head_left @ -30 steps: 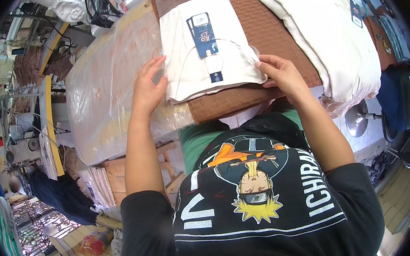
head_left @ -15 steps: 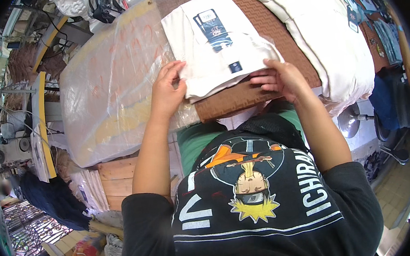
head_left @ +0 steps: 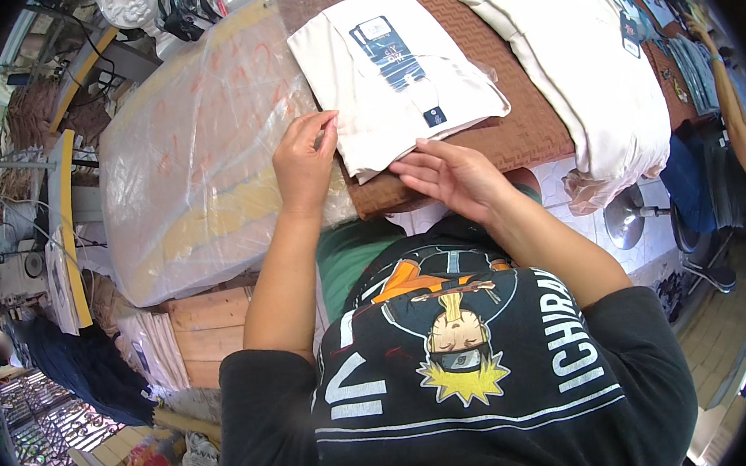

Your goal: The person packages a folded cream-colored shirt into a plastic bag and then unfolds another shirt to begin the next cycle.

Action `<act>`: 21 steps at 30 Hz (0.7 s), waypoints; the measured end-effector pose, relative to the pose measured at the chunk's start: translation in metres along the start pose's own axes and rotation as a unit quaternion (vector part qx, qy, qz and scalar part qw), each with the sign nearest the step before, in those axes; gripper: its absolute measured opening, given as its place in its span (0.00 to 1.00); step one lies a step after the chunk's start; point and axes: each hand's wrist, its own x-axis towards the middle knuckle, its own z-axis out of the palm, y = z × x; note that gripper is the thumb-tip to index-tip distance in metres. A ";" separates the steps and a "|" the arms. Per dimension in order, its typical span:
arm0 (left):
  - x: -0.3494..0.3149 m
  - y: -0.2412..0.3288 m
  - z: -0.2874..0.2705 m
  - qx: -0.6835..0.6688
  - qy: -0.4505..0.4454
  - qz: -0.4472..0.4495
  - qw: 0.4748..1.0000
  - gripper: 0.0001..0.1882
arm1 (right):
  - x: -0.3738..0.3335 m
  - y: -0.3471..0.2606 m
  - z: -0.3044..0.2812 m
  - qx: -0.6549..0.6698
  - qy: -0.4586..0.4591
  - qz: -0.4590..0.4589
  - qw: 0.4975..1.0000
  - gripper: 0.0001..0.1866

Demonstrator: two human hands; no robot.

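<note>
Folded white trousers (head_left: 336, 67) lie on the brown textured tabletop in front of me, with a large navy-and-white label (head_left: 391, 54) on top and a small dark tag (head_left: 435, 117) by the near edge. At their left edge is my left hand (head_left: 303, 166), its thumb and fingers drawn together on the cloth. My right hand (head_left: 455, 175) rests at the near edge, palm turned up and fingers stretched out, with the fingertips by the trousers' near side. Whether its fingertips reach under the cloth is hard to tell.
A plastic-wrapped surface (head_left: 197, 151) adjoins on the left. More cream trousers (head_left: 543, 49) with a dark hang tag (head_left: 630, 33) are heaped on the right. A metal stool base (head_left: 624, 215) stands at the lower right, and another person's arm (head_left: 732, 104) shows at the far right.
My right hand has slid left along the near edge, from the trousers' right corner toward the middle. My left hand keeps at the left edge. The near edge of the cloth lies flatter.
</note>
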 end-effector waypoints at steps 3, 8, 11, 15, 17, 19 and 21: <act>0.001 -0.002 -0.001 -0.023 0.002 0.005 1.000 0.07 | 0.019 0.009 0.019 0.060 0.024 -0.040 0.997 0.19; 0.002 -0.005 -0.009 -0.016 0.042 0.018 0.999 0.06 | 0.040 0.011 0.035 0.064 0.043 -0.043 0.996 0.14; 0.001 -0.009 -0.014 -0.016 0.057 0.010 0.998 0.06 | 0.051 0.014 0.044 0.085 0.042 -0.051 0.994 0.13; -0.003 -0.019 -0.019 -0.011 0.063 0.004 0.998 0.07 | 0.069 0.016 0.056 0.112 0.028 -0.061 0.991 0.13; -0.005 -0.024 -0.019 -0.016 0.064 0.002 0.998 0.08 | 0.080 0.017 0.058 0.099 0.018 -0.068 0.993 0.13; -0.009 -0.032 -0.020 -0.028 0.065 0.003 0.997 0.11 | 0.083 0.017 0.054 0.072 0.010 -0.053 0.996 0.13; -0.004 -0.018 -0.030 -0.004 0.062 -0.002 0.998 0.15 | 0.076 0.010 0.053 0.033 0.004 -0.016 0.999 0.14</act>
